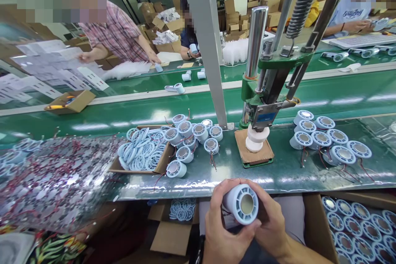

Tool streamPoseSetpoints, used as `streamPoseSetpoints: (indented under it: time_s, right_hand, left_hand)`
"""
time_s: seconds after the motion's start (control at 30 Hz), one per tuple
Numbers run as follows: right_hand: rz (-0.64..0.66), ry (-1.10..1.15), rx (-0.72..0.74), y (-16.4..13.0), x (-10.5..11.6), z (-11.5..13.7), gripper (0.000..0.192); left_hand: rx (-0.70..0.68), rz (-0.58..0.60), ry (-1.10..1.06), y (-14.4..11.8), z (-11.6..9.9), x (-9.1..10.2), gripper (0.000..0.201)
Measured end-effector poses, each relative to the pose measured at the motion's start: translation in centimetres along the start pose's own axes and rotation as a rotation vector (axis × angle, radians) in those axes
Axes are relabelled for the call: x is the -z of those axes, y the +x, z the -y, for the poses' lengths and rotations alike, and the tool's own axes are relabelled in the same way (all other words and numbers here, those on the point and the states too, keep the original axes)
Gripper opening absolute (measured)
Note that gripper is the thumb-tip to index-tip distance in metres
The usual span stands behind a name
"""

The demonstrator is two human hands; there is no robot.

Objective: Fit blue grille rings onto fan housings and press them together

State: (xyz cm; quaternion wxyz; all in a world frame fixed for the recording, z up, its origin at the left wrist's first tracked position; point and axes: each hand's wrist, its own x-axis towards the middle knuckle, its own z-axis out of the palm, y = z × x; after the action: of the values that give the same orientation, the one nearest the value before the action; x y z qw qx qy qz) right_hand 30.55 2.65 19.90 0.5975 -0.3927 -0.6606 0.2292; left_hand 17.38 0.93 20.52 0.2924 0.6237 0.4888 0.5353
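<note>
Both hands, left hand [224, 225] and right hand [270, 222], close around a pale blue cylinder [243, 203] held below the worktop [284, 171] edge; its rear is hidden by fingers. Right of the grip, a cardboard box [312, 222], cut off, holds similar cylinders. Up-left, a tray [162, 161] holds blue rings.

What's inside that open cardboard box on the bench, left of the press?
The cardboard box holds a heap of pale blue plastic rings, piled loosely and overlapping. The box floor and whatever lies beneath the heap are covered. Round blue-capped parts crowd its right edge, outside it.
</note>
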Motion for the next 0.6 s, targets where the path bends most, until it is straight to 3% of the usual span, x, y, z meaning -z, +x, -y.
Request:
streamPoseSetpoints:
  time_s: [0.1, 0.2, 0.33, 0.43, 0.5, 0.6]
  right_hand:
    - [0.008, -0.001, -0.01, 0.2, 0.1, 0.2, 0.056]
    - [0.02, 0.0, -0.028, 0.0, 0.1, 0.1, 0.056]
    - [0.055, -0.123, -0.059, -0.8, -0.1, -1.4, 0.061]
    - [0.12, -0.294, -0.103, -1.4, -0.6, -3.7, 0.07]
    - [0.165, -0.335, -0.129, -1.5, -1.2, -5.5, 0.076]
    - [0.214, -0.322, -0.164, -1.5, -1.9, -7.6, 0.07]
  left_hand:
    - [0.02, -0.011, 0.042, 0.1, -0.3, 0.1, 0.073]
    - [-0.049, 0.0, 0.092, 0.6, -0.8, 0.4, 0.068]
    - [-0.122, 0.084, 0.194, 2.0, -0.6, 0.8, 0.058]
    - [-0.032, 0.159, 0.226, 3.0, 1.5, 0.8, 0.053]
    - [0.005, 0.144, 0.224, 3.0, 3.6, 0.7, 0.048]
    - [-0.052, 0.104, 0.182, 1.0, 7.1, 1.0, 0.06]
